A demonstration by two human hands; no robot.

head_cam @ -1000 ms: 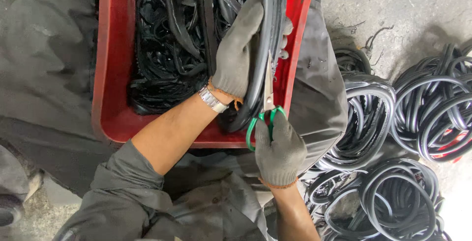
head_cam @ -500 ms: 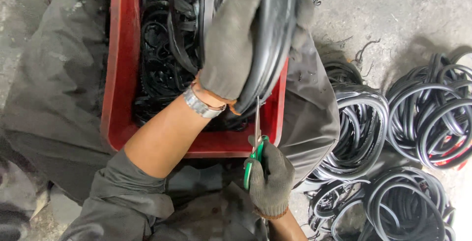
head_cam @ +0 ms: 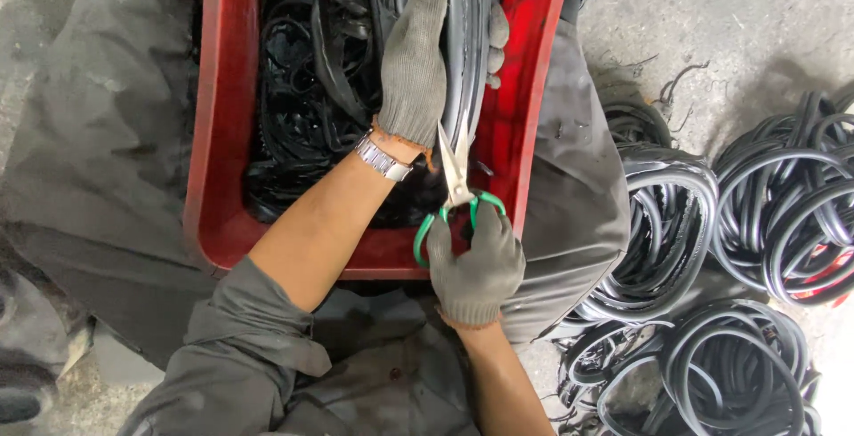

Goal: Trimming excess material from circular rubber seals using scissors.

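The red crate [head_cam: 222, 133] is almost full of black rubber strips [head_cam: 302, 89], so inside it there is little free room. The left hand [head_cam: 414, 62] and the rubber loop [head_cam: 467, 53] it grips fill the right part of the crate. The scissors [head_cam: 455, 191] and the right hand [head_cam: 476, 262] block the near rim. On the right, coils of black rubber [head_cam: 676, 222] cover the floor; the bare concrete floor [head_cam: 712, 27] at far right is open.

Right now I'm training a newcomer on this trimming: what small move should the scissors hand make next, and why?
Probably close the green-handled scissors on the black rubber strip. Their blades are parted at the strip, which the left hand holds over the red plastic crate; the right hand grips the handles.
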